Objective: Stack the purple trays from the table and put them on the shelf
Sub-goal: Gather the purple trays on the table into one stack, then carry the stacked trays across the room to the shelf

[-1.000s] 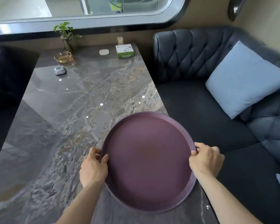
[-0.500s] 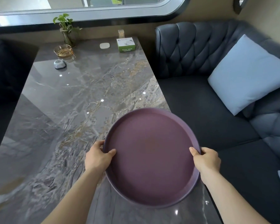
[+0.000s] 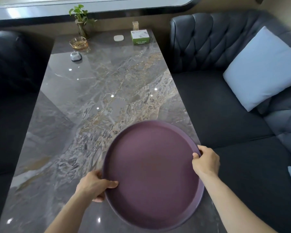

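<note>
A round purple tray (image 3: 151,174) hangs over the near right corner of the grey marble table (image 3: 94,105), tilted slightly. My left hand (image 3: 95,186) grips its left rim, thumb lying inside the tray. My right hand (image 3: 206,161) holds the right rim, fingers curled over the edge. Whether more than one tray is in the stack cannot be told from above. No shelf is in view.
At the table's far end stand a small plant in a vase (image 3: 81,22), an amber glass ashtray (image 3: 78,43), a small grey gadget (image 3: 76,56), a white pad (image 3: 118,38) and a green-white box (image 3: 140,37). A dark tufted sofa (image 3: 225,98) with a light-blue cushion (image 3: 265,68) runs along the right; a black seat (image 3: 12,64) is left.
The tray has come toward me and lower in view, with both hands still on its rim. The view has tilted down and pulled back, showing more of the table.
</note>
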The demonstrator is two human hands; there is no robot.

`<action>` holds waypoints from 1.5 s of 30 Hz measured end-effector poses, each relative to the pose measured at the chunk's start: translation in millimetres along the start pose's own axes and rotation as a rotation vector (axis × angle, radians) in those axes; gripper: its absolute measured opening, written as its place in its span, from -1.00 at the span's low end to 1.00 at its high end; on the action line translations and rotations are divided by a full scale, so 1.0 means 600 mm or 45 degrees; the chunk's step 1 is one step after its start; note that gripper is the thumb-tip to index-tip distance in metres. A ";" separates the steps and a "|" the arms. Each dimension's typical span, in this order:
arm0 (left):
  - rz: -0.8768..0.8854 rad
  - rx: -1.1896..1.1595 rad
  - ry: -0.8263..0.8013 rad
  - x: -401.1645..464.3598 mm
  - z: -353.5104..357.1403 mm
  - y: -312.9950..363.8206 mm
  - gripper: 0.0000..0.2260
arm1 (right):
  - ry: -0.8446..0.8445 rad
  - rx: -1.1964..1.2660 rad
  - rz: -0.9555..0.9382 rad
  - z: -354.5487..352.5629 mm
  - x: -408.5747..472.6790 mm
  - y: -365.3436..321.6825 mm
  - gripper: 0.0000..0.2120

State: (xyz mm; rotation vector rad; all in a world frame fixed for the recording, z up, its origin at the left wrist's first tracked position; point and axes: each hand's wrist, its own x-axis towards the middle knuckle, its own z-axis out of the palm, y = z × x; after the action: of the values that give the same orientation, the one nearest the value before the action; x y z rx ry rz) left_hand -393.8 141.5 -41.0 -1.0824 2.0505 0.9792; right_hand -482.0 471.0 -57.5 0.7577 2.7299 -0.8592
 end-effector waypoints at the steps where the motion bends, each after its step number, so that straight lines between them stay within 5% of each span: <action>1: 0.002 0.069 -0.036 -0.004 -0.004 -0.003 -0.59 | -0.012 0.034 -0.014 -0.003 -0.010 0.000 -0.59; 7: 0.337 0.093 0.461 0.007 -0.003 0.024 -0.45 | -0.193 -0.074 0.165 -0.025 -0.084 0.036 -0.26; 16: 0.177 -0.110 0.304 0.020 0.012 0.012 -0.35 | -0.157 0.174 0.329 -0.017 -0.097 0.037 -0.38; 23: 0.169 -0.347 0.299 -0.029 -0.024 -0.014 -0.37 | -0.200 0.250 0.146 -0.061 -0.107 0.002 -0.37; 29: 0.216 -0.781 0.270 -0.127 -0.082 -0.029 -0.33 | -0.375 0.617 0.057 -0.113 -0.130 -0.053 -0.30; 32: 0.229 -0.963 0.263 -0.183 -0.110 -0.054 -0.43 | -0.517 0.818 0.028 -0.134 -0.166 -0.085 -0.40; 36: 0.298 -1.144 0.301 -0.259 -0.155 -0.096 -0.66 | -0.666 0.806 -0.078 -0.150 -0.226 -0.121 -0.22; 41: 0.448 -1.290 0.269 -0.353 -0.201 -0.177 -0.80 | -0.692 0.832 -0.180 -0.169 -0.310 -0.151 -0.39; 45: 0.487 -1.366 0.298 -0.416 -0.216 -0.269 -0.75 | -0.692 0.805 -0.318 -0.201 -0.414 -0.163 -0.81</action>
State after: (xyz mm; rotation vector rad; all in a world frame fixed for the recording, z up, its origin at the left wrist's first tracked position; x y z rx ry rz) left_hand -158.1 72.7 171.2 -1.3414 1.9134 2.3985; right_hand -323.1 368.6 166.5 0.1997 2.0882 -1.7271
